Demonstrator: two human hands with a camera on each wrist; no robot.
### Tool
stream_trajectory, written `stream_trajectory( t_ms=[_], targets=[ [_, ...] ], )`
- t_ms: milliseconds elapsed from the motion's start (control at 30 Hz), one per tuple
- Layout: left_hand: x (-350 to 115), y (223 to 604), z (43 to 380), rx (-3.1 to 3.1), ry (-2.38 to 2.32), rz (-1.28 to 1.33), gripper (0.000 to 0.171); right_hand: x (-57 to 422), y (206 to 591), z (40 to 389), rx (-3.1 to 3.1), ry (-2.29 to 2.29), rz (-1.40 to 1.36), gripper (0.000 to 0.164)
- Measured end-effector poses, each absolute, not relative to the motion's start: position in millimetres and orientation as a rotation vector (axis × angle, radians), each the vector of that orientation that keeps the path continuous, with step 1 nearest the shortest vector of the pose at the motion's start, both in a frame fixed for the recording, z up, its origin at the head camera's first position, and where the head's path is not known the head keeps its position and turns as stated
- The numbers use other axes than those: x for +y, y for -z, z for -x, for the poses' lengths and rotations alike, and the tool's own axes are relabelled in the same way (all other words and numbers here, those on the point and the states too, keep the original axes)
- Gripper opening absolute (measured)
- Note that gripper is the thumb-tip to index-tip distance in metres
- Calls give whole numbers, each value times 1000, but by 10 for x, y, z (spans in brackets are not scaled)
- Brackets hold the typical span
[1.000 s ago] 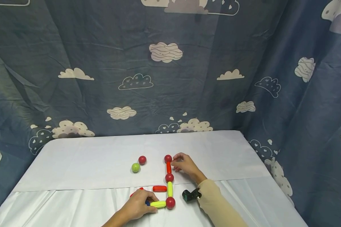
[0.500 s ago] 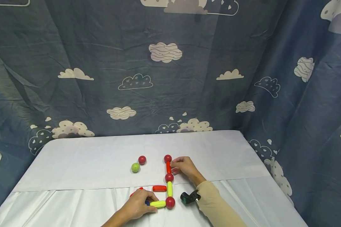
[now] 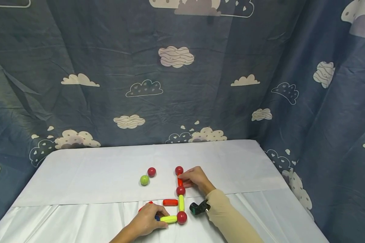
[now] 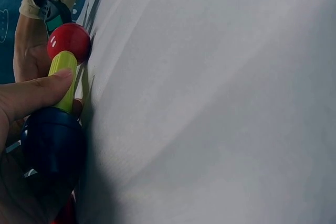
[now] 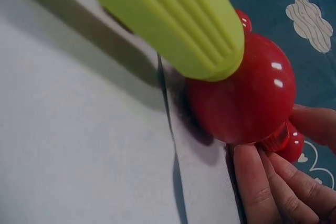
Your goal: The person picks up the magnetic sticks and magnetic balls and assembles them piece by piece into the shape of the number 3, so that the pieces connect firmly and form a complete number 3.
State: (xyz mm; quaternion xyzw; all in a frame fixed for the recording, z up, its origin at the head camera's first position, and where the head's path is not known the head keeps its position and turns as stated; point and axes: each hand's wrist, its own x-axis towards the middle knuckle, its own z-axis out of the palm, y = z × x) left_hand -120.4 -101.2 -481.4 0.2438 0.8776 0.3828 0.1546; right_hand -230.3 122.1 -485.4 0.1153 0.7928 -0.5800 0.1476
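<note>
A chain of toy balls and rods lies on the white cloth. My left hand (image 3: pixel 147 219) pinches the near yellow rod (image 3: pixel 168 219), its thumb laid along it in the left wrist view. That rod joins a blue ball (image 4: pixel 52 140) to a red ball (image 3: pixel 181 217). From there a second yellow rod (image 3: pixel 181 203) runs away from me to the middle red ball (image 3: pixel 180 191). Beyond it, a red rod (image 3: pixel 180 182) leads to the far red ball (image 3: pixel 179 170). My right hand (image 3: pixel 197 179) grips this red rod from the right, partly covering it.
A loose red rod (image 3: pixel 170 202) lies left of the second yellow rod. Farther back are a loose red ball (image 3: pixel 151 172) and a green ball (image 3: pixel 144 180). Another red piece (image 3: pixel 142 208) shows behind my left hand. A cloud-patterned curtain (image 3: pixel 97 101) hangs behind the table.
My right hand has moved left onto the red rod, from beside it with fingers spread to gripping it. The left hand and the chain look unmoved.
</note>
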Motion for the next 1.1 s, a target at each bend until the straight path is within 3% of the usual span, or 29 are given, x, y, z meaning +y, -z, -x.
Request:
stream_trajectory(
  t_ms=[733,1100],
  targets=[
    [-1002,4775,1203,2549,-1016,-725,24,1262,4941,2317,2218,1703,-418,22],
    [-1039,4643,1448,2555,-1140,-760,18,1261,4929,2325,2187,1706,-412,22]
  ],
)
